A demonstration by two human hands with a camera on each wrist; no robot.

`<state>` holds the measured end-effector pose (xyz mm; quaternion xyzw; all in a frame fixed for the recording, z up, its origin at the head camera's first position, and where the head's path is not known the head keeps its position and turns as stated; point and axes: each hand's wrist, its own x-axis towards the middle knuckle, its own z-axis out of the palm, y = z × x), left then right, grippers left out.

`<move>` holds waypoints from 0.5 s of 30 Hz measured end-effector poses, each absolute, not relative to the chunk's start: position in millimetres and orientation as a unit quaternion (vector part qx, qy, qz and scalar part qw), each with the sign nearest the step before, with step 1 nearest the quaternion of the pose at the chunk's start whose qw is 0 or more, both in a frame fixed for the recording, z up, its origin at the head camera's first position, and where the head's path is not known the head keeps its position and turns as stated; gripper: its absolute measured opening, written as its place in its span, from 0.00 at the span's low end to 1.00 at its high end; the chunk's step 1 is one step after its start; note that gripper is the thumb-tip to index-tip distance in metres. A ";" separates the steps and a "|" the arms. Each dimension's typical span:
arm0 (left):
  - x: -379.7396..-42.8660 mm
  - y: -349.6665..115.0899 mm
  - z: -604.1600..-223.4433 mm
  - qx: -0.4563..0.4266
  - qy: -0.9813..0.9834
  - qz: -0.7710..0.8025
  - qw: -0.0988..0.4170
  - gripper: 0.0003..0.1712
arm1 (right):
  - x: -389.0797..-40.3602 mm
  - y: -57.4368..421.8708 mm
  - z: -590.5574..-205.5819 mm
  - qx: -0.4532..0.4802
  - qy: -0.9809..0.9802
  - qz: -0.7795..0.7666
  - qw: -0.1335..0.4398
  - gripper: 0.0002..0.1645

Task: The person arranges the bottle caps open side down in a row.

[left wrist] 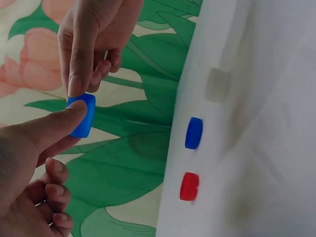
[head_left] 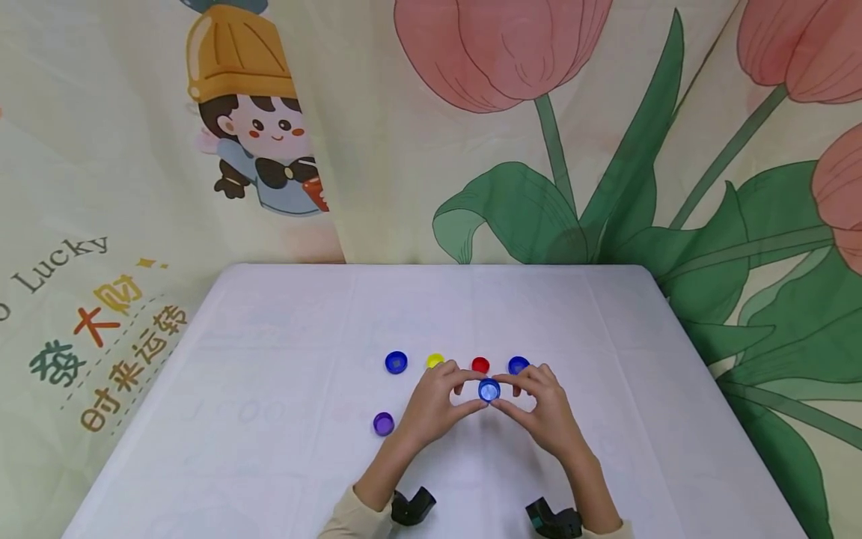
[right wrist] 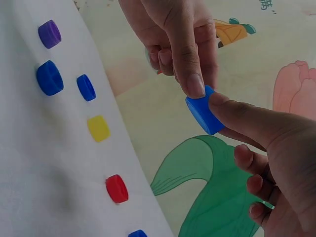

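Note:
A bright blue bottle cap (head_left: 488, 389) is held up between both hands, above the white table. My left hand (head_left: 438, 404) pinches it by its left side with thumb and forefinger. From the opposite side, my right hand (head_left: 545, 412) pinches the same cap. In the right wrist view the cap (right wrist: 203, 113) is seen side-on, a thumb of each hand on its edge. Beyond the fingertips lie a red cap (head_left: 480, 364) and a darker blue cap (head_left: 518, 364), while a yellow cap (head_left: 435, 360) is partly covered by my left hand.
Farther left are another blue cap (head_left: 396, 362) and a purple cap (head_left: 383, 424). The right wrist view shows one more blue cap (right wrist: 49, 78), beside the purple one. A pale cap (left wrist: 217, 85) appears in the left wrist view. Behind the table (head_left: 269, 314) hangs a printed cloth (head_left: 377, 187).

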<state>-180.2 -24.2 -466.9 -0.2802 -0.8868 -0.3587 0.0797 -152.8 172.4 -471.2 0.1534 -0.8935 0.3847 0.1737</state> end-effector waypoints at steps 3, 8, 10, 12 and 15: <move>-179.9 -23.2 -460.5 -0.293 -0.875 -0.373 0.100 0.21 | -150.0 174.3 -463.8 0.162 -0.885 0.390 0.194 0.21; -179.2 -21.7 -455.2 -0.301 -0.863 -0.392 0.107 0.20 | -147.4 177.2 -459.3 0.164 -0.880 0.392 0.211 0.20; -178.8 -21.0 -454.5 -0.299 -0.863 -0.395 0.103 0.21 | -147.0 177.9 -459.4 0.161 -0.880 0.393 0.212 0.20; -178.6 -20.3 -454.3 -0.292 -0.865 -0.396 0.096 0.23 | -146.7 178.2 -460.5 0.159 -0.882 0.391 0.211 0.20; -178.0 -19.3 -454.4 -0.270 -0.867 -0.412 0.073 0.23 | -145.8 178.8 -462.7 0.159 -0.882 0.389 0.212 0.20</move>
